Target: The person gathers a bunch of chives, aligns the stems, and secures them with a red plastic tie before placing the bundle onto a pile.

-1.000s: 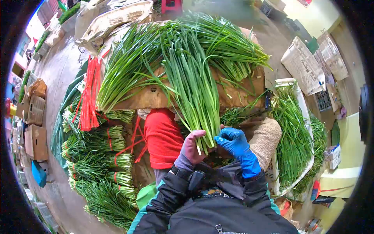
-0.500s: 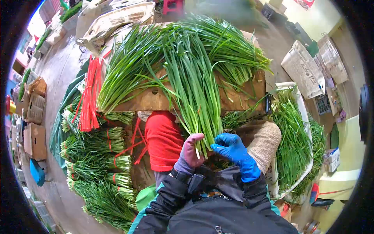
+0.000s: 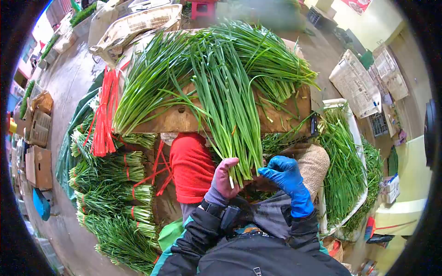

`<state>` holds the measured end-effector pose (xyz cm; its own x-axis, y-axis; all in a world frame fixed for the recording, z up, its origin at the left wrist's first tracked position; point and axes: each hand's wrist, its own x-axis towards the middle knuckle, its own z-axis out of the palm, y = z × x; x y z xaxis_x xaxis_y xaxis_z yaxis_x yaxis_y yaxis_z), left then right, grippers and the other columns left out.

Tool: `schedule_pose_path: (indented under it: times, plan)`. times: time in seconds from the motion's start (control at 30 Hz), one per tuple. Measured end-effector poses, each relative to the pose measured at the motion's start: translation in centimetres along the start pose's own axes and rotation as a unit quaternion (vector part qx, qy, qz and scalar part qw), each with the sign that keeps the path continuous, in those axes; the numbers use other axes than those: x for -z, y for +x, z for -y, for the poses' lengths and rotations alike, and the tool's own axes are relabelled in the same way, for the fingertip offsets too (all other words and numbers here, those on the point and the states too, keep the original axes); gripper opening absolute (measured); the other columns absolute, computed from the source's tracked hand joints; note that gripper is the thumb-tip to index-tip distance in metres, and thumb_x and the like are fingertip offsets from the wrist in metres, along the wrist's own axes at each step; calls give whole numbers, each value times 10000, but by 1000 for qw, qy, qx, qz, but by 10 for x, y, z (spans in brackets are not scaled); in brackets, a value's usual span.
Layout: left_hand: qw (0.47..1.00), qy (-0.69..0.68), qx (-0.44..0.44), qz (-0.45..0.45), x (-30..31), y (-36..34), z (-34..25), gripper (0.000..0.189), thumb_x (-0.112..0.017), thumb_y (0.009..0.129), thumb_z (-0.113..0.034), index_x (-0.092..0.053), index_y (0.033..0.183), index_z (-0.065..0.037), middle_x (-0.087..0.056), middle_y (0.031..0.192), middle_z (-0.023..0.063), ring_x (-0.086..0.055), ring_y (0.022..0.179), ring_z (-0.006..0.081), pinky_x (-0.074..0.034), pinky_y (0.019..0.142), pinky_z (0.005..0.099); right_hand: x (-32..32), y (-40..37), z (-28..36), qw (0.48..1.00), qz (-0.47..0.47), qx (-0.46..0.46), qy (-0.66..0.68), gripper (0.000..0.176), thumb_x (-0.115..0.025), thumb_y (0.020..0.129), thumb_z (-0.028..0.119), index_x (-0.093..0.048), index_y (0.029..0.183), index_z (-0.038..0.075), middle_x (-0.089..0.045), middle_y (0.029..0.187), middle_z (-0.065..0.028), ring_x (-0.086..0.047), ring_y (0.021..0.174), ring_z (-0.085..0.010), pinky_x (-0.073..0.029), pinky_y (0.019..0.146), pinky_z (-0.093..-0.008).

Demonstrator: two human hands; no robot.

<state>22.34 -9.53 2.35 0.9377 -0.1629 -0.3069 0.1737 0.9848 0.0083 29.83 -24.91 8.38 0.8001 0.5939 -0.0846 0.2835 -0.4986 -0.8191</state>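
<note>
A long bunch of garlic chives runs from the wooden board towards me, its pale stem ends over my lap. My left hand, in a pinkish-purple glove, is closed around those stems near the cut ends. Just right of the bunch is my right hand in a blue glove. Its thumb and finger pinch together beside the outermost stems; what they hold, if anything, is too small to make out. More loose chives lie fanned over the board on the left, with another pile at the right.
Red ties hang from the board's left corner. Several tied bundles are stacked on the floor at left. A white crate of chives stands at my right. A dark-handled tool sits at the board's right edge.
My right hand has drawn slightly right, away from the stem ends, with its fingers pinched. My left hand keeps its hold on the bunch.
</note>
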Motion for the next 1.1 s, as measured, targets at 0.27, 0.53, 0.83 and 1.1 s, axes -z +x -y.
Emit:
schedule_pose_path:
  times: [0.27,0.53,0.83,1.1]
  plan:
    - [999,-15,31,-8,23,-4,-7,256,-549,834,-259,-567,1011,-75,-646,900,108,-639,794,255,-536,708,411,-35,3,-15,999,43,13,1,157,-712,736,141,-620,729,14,-549,627,-58,-536,591,-128,-444,568,-284]
    - [999,-19,18,34,18,5,-1,463,-493,837,-290,-474,1197,1,-586,1099,179,-611,934,308,-518,785,432,10,-7,27,972,37,-89,214,76,-715,711,35,-651,745,13,-583,681,5,-536,645,-87,-448,603,-254]
    - [995,1,23,95,13,8,-3,663,-479,792,-291,-306,1335,47,-416,1305,257,-425,1206,389,-371,990,508,117,-41,-31,967,-249,-47,26,93,-655,745,82,-643,655,63,-562,591,27,-513,566,-77,-432,558,-248]
    - [995,-26,34,95,16,6,-2,528,-479,838,-265,-408,1272,26,-526,1203,207,-531,1101,325,-411,958,486,29,-8,0,999,-17,-37,-35,156,-683,758,161,-650,758,8,-627,700,-71,-578,646,-128,-464,609,-287]
